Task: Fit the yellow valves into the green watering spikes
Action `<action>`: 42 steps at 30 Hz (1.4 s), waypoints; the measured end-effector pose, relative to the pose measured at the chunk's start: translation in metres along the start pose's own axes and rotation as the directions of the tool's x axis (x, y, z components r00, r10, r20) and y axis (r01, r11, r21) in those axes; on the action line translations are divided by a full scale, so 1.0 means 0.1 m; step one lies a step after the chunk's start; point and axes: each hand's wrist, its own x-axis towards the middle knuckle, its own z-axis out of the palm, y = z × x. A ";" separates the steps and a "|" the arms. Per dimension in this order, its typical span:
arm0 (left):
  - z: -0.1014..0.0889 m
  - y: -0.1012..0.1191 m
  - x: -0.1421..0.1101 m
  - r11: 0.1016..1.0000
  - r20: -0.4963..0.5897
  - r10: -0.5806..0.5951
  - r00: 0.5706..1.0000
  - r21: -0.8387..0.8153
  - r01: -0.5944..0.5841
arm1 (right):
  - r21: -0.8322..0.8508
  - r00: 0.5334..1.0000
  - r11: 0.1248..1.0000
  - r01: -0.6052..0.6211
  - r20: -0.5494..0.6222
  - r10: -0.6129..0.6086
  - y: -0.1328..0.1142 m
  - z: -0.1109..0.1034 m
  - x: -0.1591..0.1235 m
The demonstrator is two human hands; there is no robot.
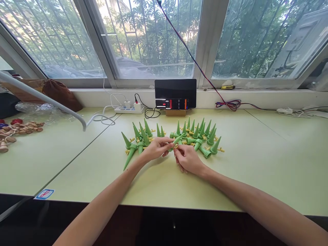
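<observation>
My left hand (156, 149) is closed on a green plant watering spike (178, 138), whose pointed end slants up to the right. Close against it, my right hand (189, 158) pinches a small yellow valve (176, 146) at the spike's side. Fingers hide most of the valve, so how far it sits in the spike cannot be seen. Several similar green spikes (145, 136) with yellow valves stand or lie to the left of my hands. Behind and to the right is another group of green spikes (211, 138), some upright and some on their sides.
A phone (177, 104) leans against a dark tablet (175, 89) on a brown stand at the back. Left of it lies a white power strip (129, 108) with cables. Wooden pieces (22, 130) lie far left, near a grey curved bar (51, 99). Bundled red-blue wire (232, 104) lies back right.
</observation>
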 end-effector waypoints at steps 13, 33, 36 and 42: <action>0.01 0.05 -0.01 0.999 -0.006 -0.041 0.999 -0.002 0.041 | 0.219 0.989 0.970 -0.106 0.121 0.081 0.09 -0.02 0.04; -0.03 0.08 0.00 0.995 -0.202 0.056 0.978 0.092 -0.038 | 0.183 0.999 0.983 -0.026 0.047 0.018 0.10 -0.07 0.08; -0.06 0.11 0.00 0.977 -0.418 0.166 0.893 0.195 -0.090 | -0.030 0.989 0.995 0.098 -0.110 -0.101 0.11 -0.09 0.10; -0.07 0.08 0.01 0.931 -0.537 0.270 0.799 0.357 -0.075 | -0.427 0.886 0.832 0.355 -0.130 -0.445 0.18 -0.04 0.13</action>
